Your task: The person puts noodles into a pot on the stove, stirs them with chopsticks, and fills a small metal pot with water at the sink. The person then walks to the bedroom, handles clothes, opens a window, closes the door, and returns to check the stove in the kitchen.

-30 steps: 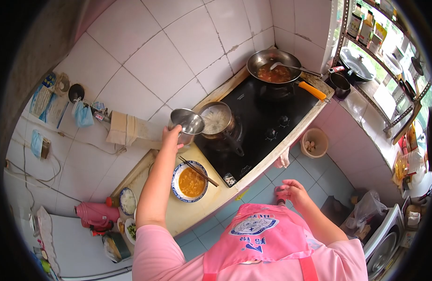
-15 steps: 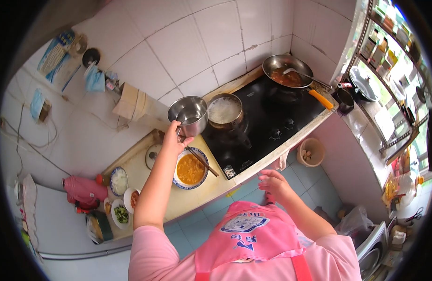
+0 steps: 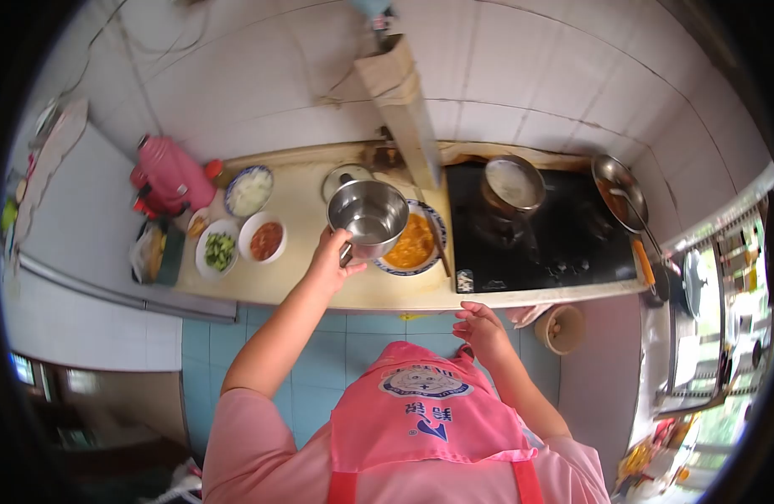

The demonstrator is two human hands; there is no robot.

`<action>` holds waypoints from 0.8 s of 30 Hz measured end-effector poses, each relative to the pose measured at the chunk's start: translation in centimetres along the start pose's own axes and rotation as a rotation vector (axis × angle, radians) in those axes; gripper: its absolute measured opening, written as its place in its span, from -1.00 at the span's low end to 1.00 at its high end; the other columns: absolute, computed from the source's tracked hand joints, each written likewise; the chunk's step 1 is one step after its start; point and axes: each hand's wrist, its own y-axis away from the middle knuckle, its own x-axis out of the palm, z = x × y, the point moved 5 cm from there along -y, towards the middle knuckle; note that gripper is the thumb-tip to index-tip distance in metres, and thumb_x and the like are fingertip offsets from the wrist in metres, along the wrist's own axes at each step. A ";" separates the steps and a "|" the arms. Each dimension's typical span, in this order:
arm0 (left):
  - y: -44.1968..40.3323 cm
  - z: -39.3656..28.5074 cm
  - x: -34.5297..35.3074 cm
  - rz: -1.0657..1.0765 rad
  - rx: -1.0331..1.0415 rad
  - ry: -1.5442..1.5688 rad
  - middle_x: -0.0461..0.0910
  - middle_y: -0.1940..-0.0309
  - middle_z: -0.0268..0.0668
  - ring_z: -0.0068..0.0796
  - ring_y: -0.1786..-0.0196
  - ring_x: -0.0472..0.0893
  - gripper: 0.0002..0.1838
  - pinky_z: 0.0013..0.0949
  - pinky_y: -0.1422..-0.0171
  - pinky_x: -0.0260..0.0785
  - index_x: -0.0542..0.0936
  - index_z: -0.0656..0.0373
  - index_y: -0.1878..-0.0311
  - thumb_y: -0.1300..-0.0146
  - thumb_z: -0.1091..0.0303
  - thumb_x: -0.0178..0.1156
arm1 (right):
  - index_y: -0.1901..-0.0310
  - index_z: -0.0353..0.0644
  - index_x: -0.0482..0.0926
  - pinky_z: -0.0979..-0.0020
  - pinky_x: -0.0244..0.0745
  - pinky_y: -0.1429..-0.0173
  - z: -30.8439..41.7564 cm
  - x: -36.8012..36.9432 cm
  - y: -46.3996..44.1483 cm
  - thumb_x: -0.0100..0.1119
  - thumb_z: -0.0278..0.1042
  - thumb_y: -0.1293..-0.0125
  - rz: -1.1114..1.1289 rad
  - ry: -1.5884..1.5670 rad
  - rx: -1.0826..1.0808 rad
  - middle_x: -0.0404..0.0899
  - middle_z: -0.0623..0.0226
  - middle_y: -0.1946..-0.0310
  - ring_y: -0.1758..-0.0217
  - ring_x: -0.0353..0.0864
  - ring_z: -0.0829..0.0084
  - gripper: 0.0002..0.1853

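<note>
My left hand (image 3: 326, 262) is closed round the handle of a steel saucepan (image 3: 372, 210), which is tilted so its inside shows. The saucepan hangs above the counter and hides the left part of a blue-rimmed bowl (image 3: 441, 225) of beaten-egg-like yellow liquid. Chopsticks (image 3: 443, 255) rest across that bowl's right edge. Behind the saucepan, a round lid (image 3: 331, 181) is partly covered. My right hand (image 3: 481, 328) holds nothing, its fingers loosely bent and apart, in front of the counter's edge.
On the black cooktop (image 3: 572, 227) stand a pot (image 3: 490, 200) of whitish contents and, farther right, a frying pan (image 3: 641, 220) with reddish food and a spatula. Left are a bowl of white pieces (image 3: 251, 191), chopped greens (image 3: 219, 250), red food (image 3: 266, 241) and a pink thermos (image 3: 173, 175).
The view has swung left, so the cooktop sits farther right. My left hand has carried the saucepan from beside the pot to over the counter by the egg bowl. My right hand stays free.
</note>
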 end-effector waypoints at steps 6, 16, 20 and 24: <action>-0.8 5.0 -8.7 -0.164 -0.006 0.065 0.23 -0.21 -0.27 -0.15 -0.16 0.36 -0.29 0.25 -0.11 0.35 0.13 -0.24 -0.31 -0.06 0.12 0.16 | -0.04 -0.17 0.45 0.32 0.46 -0.03 -1.3 3.1 0.1 -0.02 -0.43 -0.32 0.048 0.068 0.050 0.57 0.33 0.14 0.18 0.59 0.39 -0.73; -7.6 11.9 -14.8 -0.355 0.020 0.211 0.23 -0.23 -0.30 -0.16 -0.17 0.35 -0.26 0.13 -0.06 0.33 0.15 -0.19 -0.26 0.02 -0.02 0.19 | -0.04 -0.17 0.44 0.34 0.47 -0.03 -1.8 3.1 1.3 -0.01 -0.42 -0.33 -0.002 0.102 0.050 0.55 0.32 0.12 0.14 0.58 0.38 -0.74; -9.2 12.1 -14.5 -0.380 0.006 0.224 0.25 -0.17 -0.35 -0.27 -0.05 0.36 -0.29 0.12 -0.08 0.28 0.15 -0.26 -0.28 0.00 0.03 0.13 | -0.05 -0.16 0.44 0.35 0.48 -0.03 -1.9 2.0 1.8 -0.05 -0.45 -0.36 -0.030 0.084 0.033 0.55 0.35 0.11 0.14 0.60 0.41 -0.75; -9.1 11.8 -13.9 -0.441 0.000 0.042 0.24 -0.22 -0.35 -0.26 -0.07 0.40 -0.29 0.03 -0.02 0.30 0.13 -0.26 -0.33 -0.05 -0.03 0.03 | -0.08 -0.17 0.42 0.36 0.49 -0.03 -1.9 1.1 2.2 -0.07 -0.45 -0.37 -0.023 0.046 0.014 0.55 0.35 0.11 0.14 0.60 0.42 -0.73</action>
